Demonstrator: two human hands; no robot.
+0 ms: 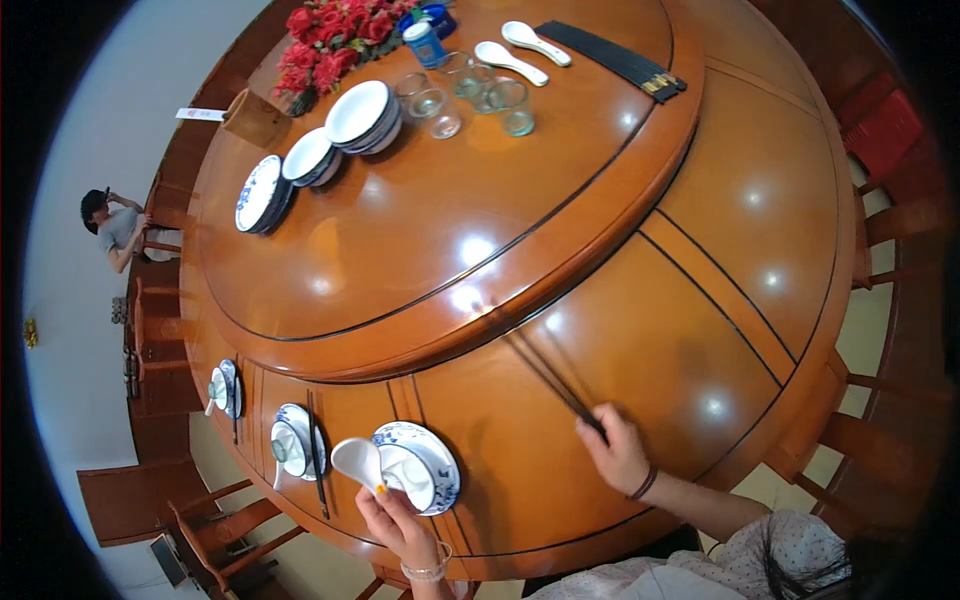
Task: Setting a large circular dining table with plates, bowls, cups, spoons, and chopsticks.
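Note:
Between its fingertips, my left hand grips a white soup spoon, bowl end up. The spoon is above the left edge of a blue-and-white plate. On that plate rests a small bowl with a white item inside, partly hidden by my fingers. My right hand is closed around one end of a pair of dark chopsticks, slightly blurred. Their far tips point toward the rim of the raised turntable. Whether they touch it, I cannot tell.
Two other place settings lie leftward. The turntable carries stacked bowls, plates, glasses, two spoons, black chopsticks, a wooden container and red flowers. A person sits far left; chairs ring the table.

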